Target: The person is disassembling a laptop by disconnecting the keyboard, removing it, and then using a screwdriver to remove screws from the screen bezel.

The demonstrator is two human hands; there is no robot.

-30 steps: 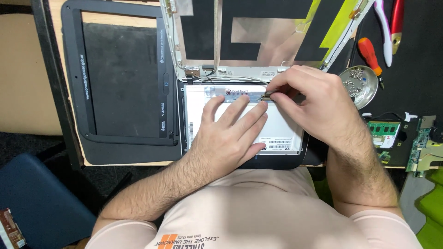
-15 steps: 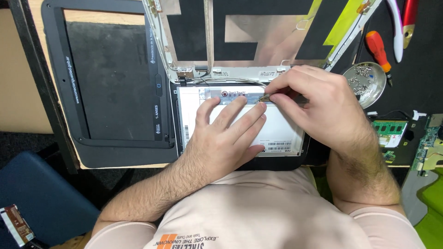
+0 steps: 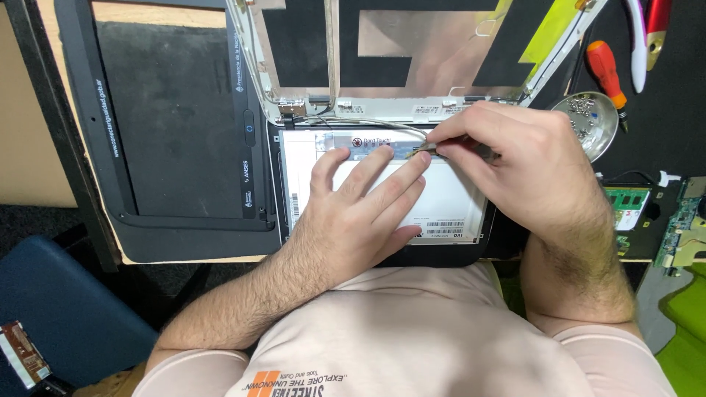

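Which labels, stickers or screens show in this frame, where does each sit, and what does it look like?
Display panel: face down under both hands, white rectangular back.
Warning sticker: top edge of the panel, by the left hand, small strip with a red circle.
Barcode label: panel's lower right, white with black bars.
Screen bezel: left of the panel, black frame with small white print.
Right hand: fingers pinch at the panel's top edge.

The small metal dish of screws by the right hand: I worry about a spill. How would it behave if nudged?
The metal dish looks shallow and light, so a nudge would likely slide it across the dark mat. Its low rim probably resists tipping, but the loose screws may rattle or hop out. The right hand works close beside it.
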